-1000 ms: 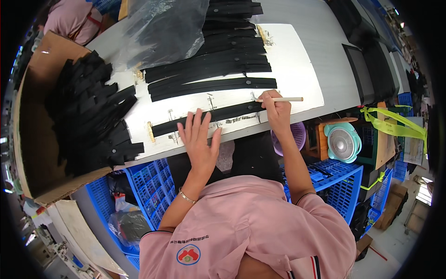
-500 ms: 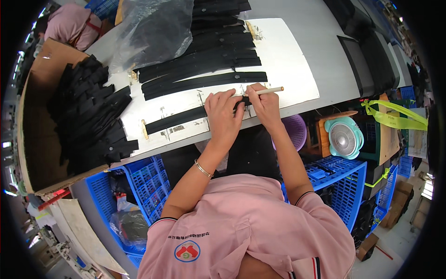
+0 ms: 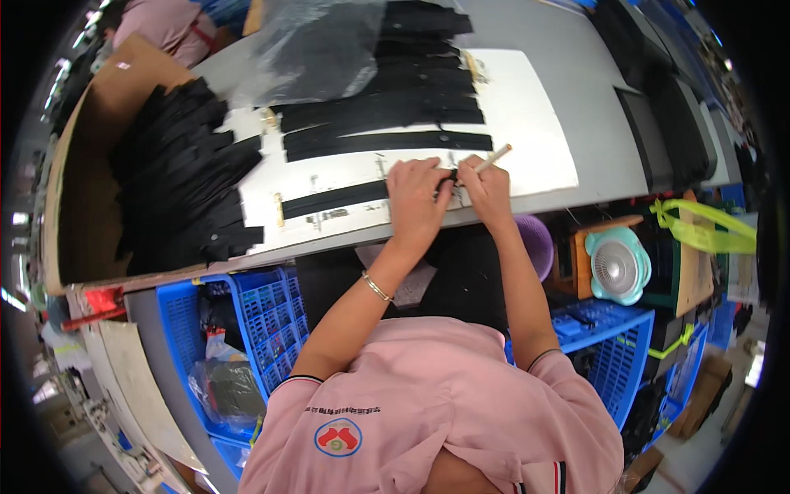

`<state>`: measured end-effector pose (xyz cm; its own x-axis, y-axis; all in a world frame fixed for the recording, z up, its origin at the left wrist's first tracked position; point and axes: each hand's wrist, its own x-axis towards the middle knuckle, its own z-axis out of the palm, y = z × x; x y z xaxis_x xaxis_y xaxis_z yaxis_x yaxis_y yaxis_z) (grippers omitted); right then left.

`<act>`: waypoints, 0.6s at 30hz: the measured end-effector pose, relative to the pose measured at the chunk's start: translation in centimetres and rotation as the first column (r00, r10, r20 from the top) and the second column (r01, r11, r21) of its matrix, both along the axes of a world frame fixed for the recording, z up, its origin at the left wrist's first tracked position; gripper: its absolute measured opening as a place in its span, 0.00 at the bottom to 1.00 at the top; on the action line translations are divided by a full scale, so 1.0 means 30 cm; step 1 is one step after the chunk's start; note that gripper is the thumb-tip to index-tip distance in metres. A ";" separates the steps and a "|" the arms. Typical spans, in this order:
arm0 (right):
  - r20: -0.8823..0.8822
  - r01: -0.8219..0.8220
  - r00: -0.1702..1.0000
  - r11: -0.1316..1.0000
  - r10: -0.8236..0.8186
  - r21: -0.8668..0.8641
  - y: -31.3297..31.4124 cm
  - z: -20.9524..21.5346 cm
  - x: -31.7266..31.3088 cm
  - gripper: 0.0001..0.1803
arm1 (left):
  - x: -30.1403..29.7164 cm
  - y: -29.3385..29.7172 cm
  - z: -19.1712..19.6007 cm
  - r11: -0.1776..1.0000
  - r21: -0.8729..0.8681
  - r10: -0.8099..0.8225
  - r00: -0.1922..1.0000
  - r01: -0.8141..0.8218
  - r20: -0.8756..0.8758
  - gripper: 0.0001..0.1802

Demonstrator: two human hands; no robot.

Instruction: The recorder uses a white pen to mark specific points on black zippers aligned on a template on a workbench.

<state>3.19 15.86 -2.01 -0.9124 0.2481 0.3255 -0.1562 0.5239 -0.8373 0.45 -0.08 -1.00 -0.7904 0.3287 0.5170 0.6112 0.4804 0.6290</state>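
A long black strip (image 3: pixel 333 198) lies along the near edge of a white board (image 3: pixel 535 140). My left hand (image 3: pixel 415 198) presses flat on the strip's right end. My right hand (image 3: pixel 485 186) sits just beside it, gripping a pale pencil-like stick (image 3: pixel 494 158) with its lower tip at the strip. More black strips (image 3: pixel 387 142) lie in rows further back on the board.
A heap of black strips (image 3: pixel 177 189) fills a cardboard box (image 3: pixel 74 214) at the left. Clear plastic sheet (image 3: pixel 317 45) lies at the back. Blue crates (image 3: pixel 267 309), a purple bowl (image 3: pixel 536 247) and a small fan (image 3: pixel 617 267) sit below the table edge. Another person (image 3: pixel 164 25) is at the far left.
My left hand slid right along the strip from its middle to its right end, meeting my right hand. The right hand with the stick stayed at the strip's end.
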 end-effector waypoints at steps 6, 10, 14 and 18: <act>0.060 0.050 0.998 0.955 -0.034 -0.293 0.018 0.014 0.039 0.15 | 0.080 -0.013 0.009 0.977 -0.203 0.061 0.998 -0.065 -0.028 0.21; -0.002 0.127 0.990 0.909 -0.139 -0.396 -0.001 0.034 0.049 0.16 | 0.046 -0.024 -0.022 0.962 -0.266 0.068 0.997 -0.058 0.031 0.22; -0.001 0.152 0.985 0.877 -0.171 -0.455 -0.010 0.041 0.045 0.15 | -0.149 -0.010 -0.012 0.964 -0.261 -0.038 0.997 0.053 0.064 0.19; 0.002 0.159 0.984 0.862 -0.181 -0.482 -0.008 0.033 0.030 0.14 | -0.215 -0.076 -0.013 0.992 -0.129 -0.007 0.998 0.015 0.060 0.22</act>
